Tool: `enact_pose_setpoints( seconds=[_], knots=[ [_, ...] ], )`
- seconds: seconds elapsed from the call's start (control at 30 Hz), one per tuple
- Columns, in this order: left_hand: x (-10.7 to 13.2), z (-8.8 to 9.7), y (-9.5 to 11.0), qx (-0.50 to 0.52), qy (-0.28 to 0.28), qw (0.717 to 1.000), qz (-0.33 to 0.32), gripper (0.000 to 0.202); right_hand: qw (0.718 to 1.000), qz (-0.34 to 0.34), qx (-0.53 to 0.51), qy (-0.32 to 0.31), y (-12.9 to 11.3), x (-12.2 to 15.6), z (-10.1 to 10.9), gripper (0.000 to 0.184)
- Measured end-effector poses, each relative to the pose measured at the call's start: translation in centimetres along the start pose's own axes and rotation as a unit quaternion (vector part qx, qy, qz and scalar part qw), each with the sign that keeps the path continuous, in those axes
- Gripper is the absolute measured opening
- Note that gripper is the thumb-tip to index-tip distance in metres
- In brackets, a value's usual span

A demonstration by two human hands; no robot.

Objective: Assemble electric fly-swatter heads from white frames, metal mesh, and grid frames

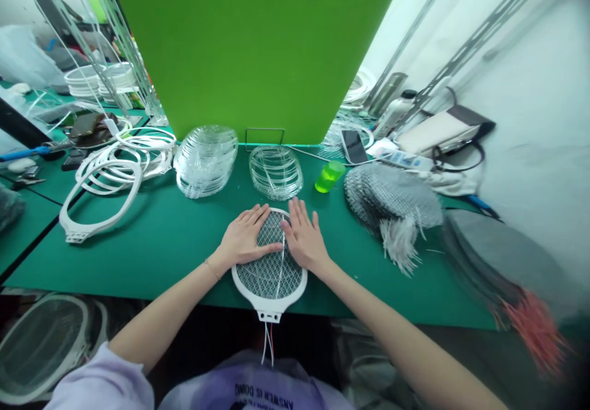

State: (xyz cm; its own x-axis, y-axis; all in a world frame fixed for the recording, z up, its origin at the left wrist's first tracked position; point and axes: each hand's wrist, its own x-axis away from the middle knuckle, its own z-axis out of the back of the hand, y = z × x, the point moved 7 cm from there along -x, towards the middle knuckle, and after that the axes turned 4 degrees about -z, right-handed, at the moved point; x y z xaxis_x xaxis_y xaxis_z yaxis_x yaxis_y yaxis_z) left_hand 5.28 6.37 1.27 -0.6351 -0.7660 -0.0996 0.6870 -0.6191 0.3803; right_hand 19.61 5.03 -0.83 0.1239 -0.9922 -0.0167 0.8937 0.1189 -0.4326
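Left hand [244,238] and right hand [306,239] lie flat on the mesh of a white fly swatter head [271,278], both grips open, fingers spread, nothing clasped. The swatter sits at the near edge of the green counter [152,256], two wires [267,343] hanging over it (clear plastic frames [206,161] stacked just beyond).
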Motion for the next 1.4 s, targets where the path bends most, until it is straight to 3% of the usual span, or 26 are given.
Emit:
enact_pose_setpoints(
  seconds=[0.1, 0.23, 0.33, 0.43, 0.53, 0.63, 0.73, 0.83, 0.93, 1.03, 1.13, 1.2, 1.3, 1.4],
  knots=[
    [0.1, 0.6, 0.5, -0.012, 0.006, 1.000, -0.004, 0.085, 0.995, -0.079, 0.020, 0.049, 0.7, 1.7, -0.2, 0.069],
    [2.1, 0.9, 4.1, -0.072, 0.037, 0.995, -0.063, 0.068, 0.993, -0.075, 0.026, 0.082, 0.5, 2.7, -0.8, 0.067],
    [4.7, -0.4, 6.2, -0.072, 0.044, 0.996, -0.017, 0.065, 0.991, -0.082, 0.021, 0.105, 0.3, 3.5, -0.7, 0.067],
    [6.3, -2.0, 7.5, -0.060, 0.021, 0.998, -0.011, 0.070, 0.988, -0.059, 0.023, 0.137, 0.0, 3.4, 0.6, 0.067],
    [6.5, -2.5, 7.6, -0.051, -0.004, 0.999, -0.019, 0.069, 0.977, -0.047, 0.021, 0.206, 1.3, 0.2, 4.7, 0.067],
    [6.2, -2.3, 7.3, -0.051, -0.013, 0.998, -0.018, 0.068, 0.939, -0.129, 0.049, 0.315, 5.5, -4.9, 10.5, 0.075],
    [6.1, -2.4, 7.2, -0.054, -0.016, 0.998, -0.019, 0.067, 0.954, -0.131, 0.119, 0.242, 8.5, -10.5, 12.5, 0.066],
    [6.2, -2.7, 7.1, -0.058, -0.022, 0.998, -0.016, 0.060, 0.964, -0.144, 0.141, 0.173, 9.7, -12.4, 12.6, 0.046],
    [6.3, -3.0, 7.0, -0.065, -0.024, 0.998, -0.012, 0.056, 0.959, -0.162, 0.125, 0.197, 7.6, -9.0, 13.9, 0.039],
    [6.2, -3.0, 7.0, -0.069, -0.026, 0.997, -0.011, 0.055, 0.951, -0.057, 0.097, 0.287, 1.5, -0.8, 15.7, 0.033],
    [6.1, -3.0, 7.1, -0.070, -0.028, 0.997, -0.008, 0.054, 0.941, 0.076, 0.055, 0.326, -4.7, 8.3, 14.8, 0.021],
    [6.0, -3.0, 7.1, -0.071, -0.030, 0.997, -0.004, 0.054, 0.943, 0.100, 0.049, 0.312, -6.8, 12.1, 12.6, 0.014],
    [6.1, -3.0, 7.2, -0.065, -0.032, 0.997, -0.005, 0.054, 0.957, 0.086, 0.072, 0.269, -7.3, 12.9, 9.6, 0.010],
    [6.2, -2.6, 7.3, -0.051, -0.026, 0.998, -0.011, 0.060, 0.959, 0.042, 0.047, 0.275, -5.3, 10.7, 9.9, 0.014]
  ],
)
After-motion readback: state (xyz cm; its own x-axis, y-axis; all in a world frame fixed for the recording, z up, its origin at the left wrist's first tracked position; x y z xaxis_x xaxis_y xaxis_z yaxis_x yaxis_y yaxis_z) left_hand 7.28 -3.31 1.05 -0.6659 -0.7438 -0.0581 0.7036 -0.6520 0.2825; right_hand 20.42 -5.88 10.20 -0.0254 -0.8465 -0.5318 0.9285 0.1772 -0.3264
